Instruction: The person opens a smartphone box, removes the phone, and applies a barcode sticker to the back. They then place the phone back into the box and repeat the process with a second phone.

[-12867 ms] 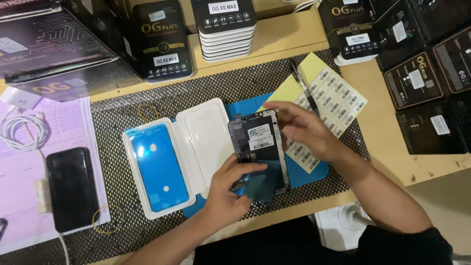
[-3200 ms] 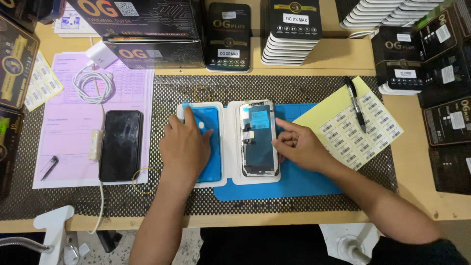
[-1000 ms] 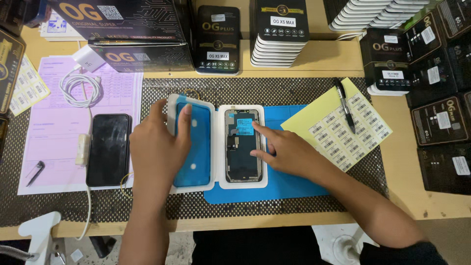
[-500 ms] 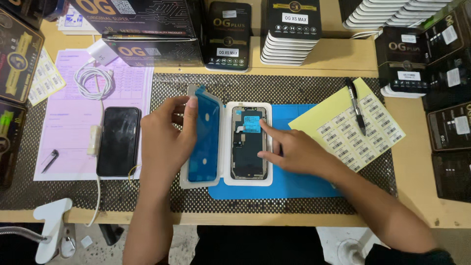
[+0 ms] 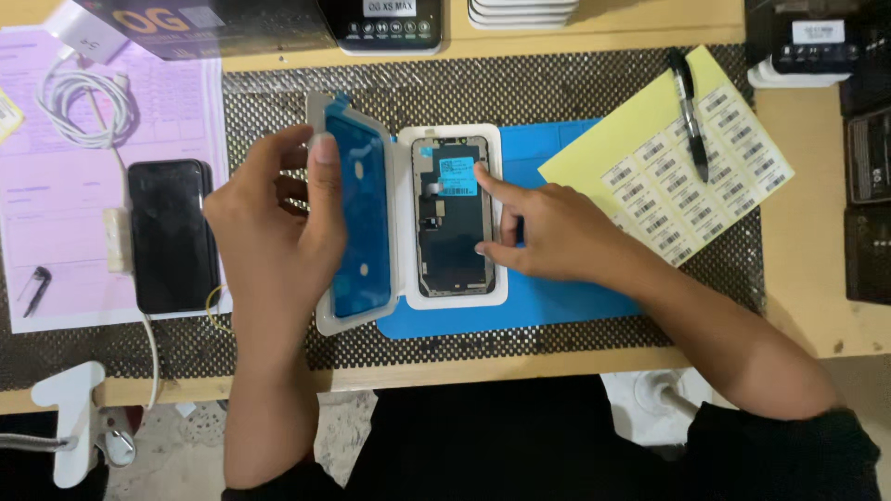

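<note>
Single head-worn view, looking almost straight down from close above onto the counter [image 5: 817,306], facing away from the body; both hands centre frame, stacked boxes [image 5: 380,23] cut off at the far edge.

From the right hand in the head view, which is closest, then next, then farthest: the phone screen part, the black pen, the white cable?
1. Phone screen part, touched by the right hand, at its left.
2. Black pen, up and right.
3. White cable, far left.
</note>
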